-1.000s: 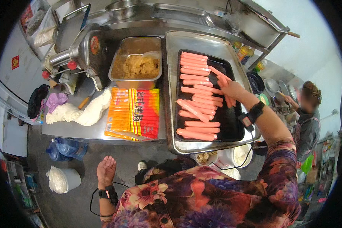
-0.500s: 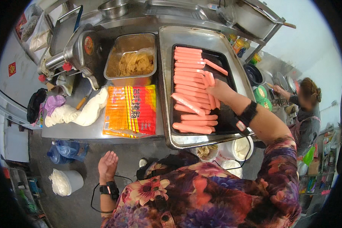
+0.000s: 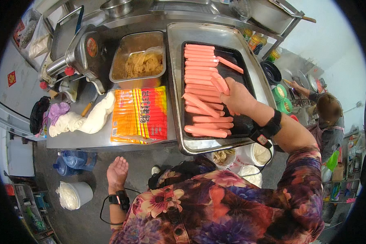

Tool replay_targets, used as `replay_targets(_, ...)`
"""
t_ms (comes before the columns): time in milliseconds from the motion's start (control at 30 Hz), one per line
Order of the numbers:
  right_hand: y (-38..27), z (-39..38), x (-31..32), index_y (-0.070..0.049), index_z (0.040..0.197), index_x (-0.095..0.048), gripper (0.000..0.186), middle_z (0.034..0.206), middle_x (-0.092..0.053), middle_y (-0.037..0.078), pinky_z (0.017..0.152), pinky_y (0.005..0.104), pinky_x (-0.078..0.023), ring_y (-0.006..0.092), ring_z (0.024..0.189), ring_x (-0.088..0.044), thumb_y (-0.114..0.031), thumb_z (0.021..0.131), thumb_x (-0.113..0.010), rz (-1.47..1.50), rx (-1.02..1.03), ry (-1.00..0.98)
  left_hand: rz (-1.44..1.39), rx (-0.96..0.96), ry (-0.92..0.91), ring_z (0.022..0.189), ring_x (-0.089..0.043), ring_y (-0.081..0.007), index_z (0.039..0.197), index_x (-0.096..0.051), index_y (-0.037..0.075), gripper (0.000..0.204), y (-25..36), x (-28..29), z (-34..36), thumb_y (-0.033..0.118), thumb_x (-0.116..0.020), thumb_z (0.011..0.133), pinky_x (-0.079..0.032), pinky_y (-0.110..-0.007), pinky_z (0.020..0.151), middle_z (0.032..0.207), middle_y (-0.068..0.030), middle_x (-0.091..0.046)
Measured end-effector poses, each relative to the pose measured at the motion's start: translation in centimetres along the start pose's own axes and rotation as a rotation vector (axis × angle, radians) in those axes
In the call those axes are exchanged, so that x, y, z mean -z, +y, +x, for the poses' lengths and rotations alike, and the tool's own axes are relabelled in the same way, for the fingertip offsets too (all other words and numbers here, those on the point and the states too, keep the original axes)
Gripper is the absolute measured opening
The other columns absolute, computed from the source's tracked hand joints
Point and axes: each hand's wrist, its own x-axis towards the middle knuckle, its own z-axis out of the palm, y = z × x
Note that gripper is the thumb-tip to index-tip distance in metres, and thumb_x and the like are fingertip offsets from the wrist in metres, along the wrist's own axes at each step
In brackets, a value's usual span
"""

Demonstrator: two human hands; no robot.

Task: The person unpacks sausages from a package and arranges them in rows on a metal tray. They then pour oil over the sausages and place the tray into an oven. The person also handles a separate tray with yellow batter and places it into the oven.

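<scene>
My right hand (image 3: 240,97) is closed on pink sausages (image 3: 220,83) over the black baking tray (image 3: 240,127); how many it grips is partly hidden by the fingers. Beneath and beside it, a row of sausages (image 3: 200,70) lies side by side along the tray's left half. One sausage (image 3: 230,65) rests apart at a slant near the far end, and a few lie crosswise on others at the near end. The black tray sits in a larger metal tray (image 3: 175,81). Off the table's front edge, my left hand (image 3: 118,173) hangs open, fingers stretched, holding nothing.
Left of the trays lie a red-and-yellow sausage package (image 3: 139,116), a strip of dough (image 3: 83,122) and a steel pan (image 3: 114,77) of brown filling. A dough roller machine (image 3: 87,51) stands behind. At right, another person (image 3: 327,118) works at a counter. Buckets (image 3: 79,194) stand on the floor.
My right hand has turned and shifted slightly right and nearer, raising the sausages' ends over the row. My left hand stays low and open. The view has shifted a little.
</scene>
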Motion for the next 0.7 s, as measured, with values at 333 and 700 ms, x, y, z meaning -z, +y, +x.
replay_targets(333,-1.5,2.3,-2.5,-0.002,0.102,-0.061,0.033,0.099,-0.065,0.018,0.079,0.0406,-0.05,0.0359,0.092,-0.062,-0.029,0.083,-0.061,-0.403,0.771,-0.147,0.001,0.059,-0.046,0.093,-0.061,-0.0236,0.115,-0.053,0.001,0.029,-0.3,-0.7,0.9,0.015,-0.053,0.09,-0.051,-0.038,0.087,0.102,-0.0102,-0.063)
replay_targets(700,-2.6,1.5,-2.6,-0.01,0.104,-0.065,0.028,0.105,-0.066,0.016,0.077,0.0378,-0.049,0.0357,0.091,-0.061,-0.027,0.082,-0.062,-0.67,0.673,-0.367,-0.005,0.002,0.008,0.092,-0.06,-0.0233,0.115,-0.052,0.0,0.028,-0.4,0.9,-0.2,0.014,-0.05,0.091,-0.051,-0.038,0.086,0.102,-0.0098,-0.061)
